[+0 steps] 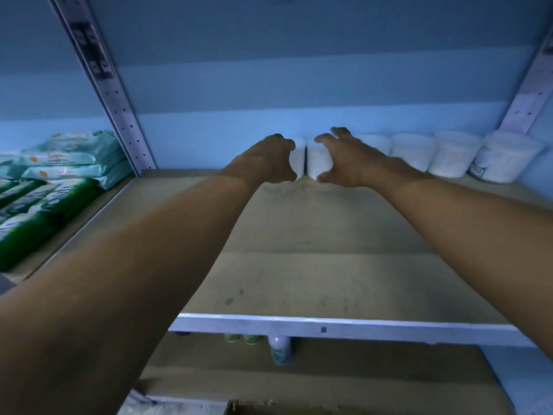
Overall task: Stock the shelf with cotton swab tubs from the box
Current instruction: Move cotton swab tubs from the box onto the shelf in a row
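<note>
Both my arms reach deep into the shelf [299, 265]. My left hand [263, 160] curls around a white cotton swab tub [297, 160] at the back wall. My right hand [350, 158] curls around a second tub [318, 161] that stands touching the first. Both tubs rest upright on the shelf board. To the right, several more white tubs [454, 154] stand in a row along the back wall as far as the right upright. A corner of the cardboard box [269, 407] shows at the bottom edge.
A perforated metal upright [119, 100] divides this bay from the left one, where green and pale wipe packs [54, 181] are stacked. The shelf's white front rail [329, 327] crosses below my arms. Bottles [279, 348] stand on the lower shelf.
</note>
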Demonstrator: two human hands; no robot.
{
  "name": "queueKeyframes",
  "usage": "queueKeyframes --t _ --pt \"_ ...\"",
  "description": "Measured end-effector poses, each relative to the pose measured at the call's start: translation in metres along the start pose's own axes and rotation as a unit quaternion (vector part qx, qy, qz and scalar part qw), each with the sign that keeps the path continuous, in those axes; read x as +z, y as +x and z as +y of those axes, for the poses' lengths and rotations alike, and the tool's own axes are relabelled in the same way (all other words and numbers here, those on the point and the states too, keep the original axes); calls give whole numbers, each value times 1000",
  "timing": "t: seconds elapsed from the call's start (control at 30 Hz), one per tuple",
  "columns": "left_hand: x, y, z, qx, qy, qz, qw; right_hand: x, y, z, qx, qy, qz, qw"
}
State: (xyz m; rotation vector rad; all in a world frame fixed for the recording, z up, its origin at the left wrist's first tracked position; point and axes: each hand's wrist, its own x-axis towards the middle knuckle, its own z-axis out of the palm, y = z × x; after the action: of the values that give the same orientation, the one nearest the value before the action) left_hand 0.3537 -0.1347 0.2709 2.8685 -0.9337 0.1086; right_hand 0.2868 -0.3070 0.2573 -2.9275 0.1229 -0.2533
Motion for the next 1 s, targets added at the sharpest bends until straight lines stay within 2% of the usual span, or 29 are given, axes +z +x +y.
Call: queueKeyframes --t 0.27,0.57,0.8,0.9,1.0 --pt "-5 -94 23 -14 -28 -29 999 -9 -104 -41 -6 5 -64 998" --pt "23 -207 49 32 -73 -25 997 5 -216 -67 -30 24 -43 998" --pt "45 -275 55 48 -107 -9 993 38 -286 -70 -47 -33 -21 998" --pt "61 -299 61 67 -84 16 994 55 -313 -71 -31 -65 -35 997" --pt "85 -322 66 50 -71 28 996 70 -335 -75 -4 -61 -39 997"
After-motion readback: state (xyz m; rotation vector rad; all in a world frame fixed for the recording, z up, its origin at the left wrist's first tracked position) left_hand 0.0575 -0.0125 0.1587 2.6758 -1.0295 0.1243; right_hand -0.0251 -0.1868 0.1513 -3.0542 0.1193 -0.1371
